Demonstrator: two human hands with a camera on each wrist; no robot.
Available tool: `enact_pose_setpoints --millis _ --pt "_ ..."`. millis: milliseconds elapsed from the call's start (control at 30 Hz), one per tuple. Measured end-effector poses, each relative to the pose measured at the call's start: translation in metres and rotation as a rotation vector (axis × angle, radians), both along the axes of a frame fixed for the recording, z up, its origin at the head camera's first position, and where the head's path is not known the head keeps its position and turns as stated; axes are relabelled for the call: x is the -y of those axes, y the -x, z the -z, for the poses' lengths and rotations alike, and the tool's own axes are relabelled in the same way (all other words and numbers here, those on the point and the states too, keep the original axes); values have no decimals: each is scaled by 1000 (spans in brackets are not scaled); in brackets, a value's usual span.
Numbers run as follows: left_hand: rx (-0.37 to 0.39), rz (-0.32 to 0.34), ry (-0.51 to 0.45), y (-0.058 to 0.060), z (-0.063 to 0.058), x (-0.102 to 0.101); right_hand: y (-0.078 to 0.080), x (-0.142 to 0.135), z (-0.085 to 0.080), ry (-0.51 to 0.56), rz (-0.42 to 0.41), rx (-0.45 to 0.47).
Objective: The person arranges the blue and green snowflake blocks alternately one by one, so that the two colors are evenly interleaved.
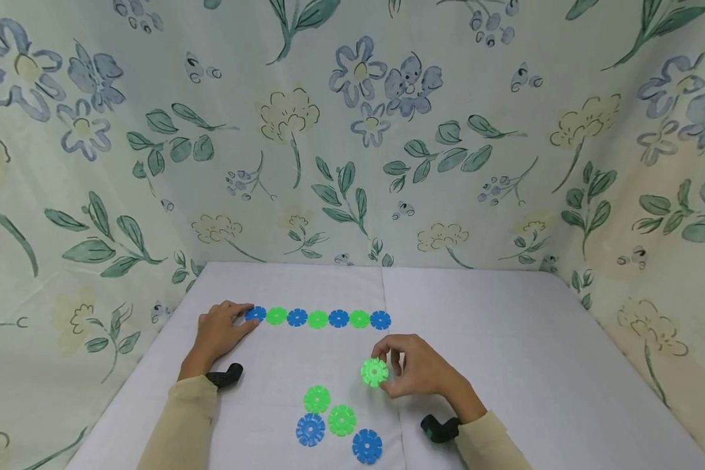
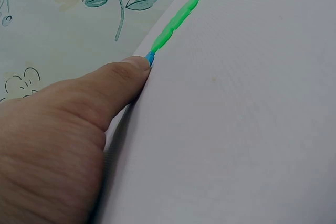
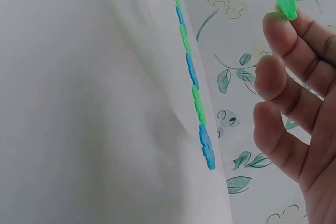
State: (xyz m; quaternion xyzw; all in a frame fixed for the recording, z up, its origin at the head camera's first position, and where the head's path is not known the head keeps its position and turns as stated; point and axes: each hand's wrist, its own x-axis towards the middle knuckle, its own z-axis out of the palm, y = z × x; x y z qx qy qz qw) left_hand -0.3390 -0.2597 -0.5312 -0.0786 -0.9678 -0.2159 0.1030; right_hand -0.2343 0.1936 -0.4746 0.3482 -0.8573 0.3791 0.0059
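Note:
A row of notched plastic discs in alternating blue and green lies across the far part of the white table. My left hand holds the blue disc at the row's left end between thumb and fingers; the thumb touches its edge in the left wrist view. Between thumb and index finger, my right hand pinches a green disc above the table, nearer to me than the row's right end. That end is another blue disc, seen edge-on in the right wrist view.
Near the front lie two loose green discs and two loose blue discs. A white cloth covers the table. Floral curtains rise behind and at both sides. Black devices sit at both wrists.

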Motion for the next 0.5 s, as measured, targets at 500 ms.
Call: enact_pose_setpoints --millis 500 --pt "5 -3 2 1 0 0 13 -18 -24 96 138 -332"
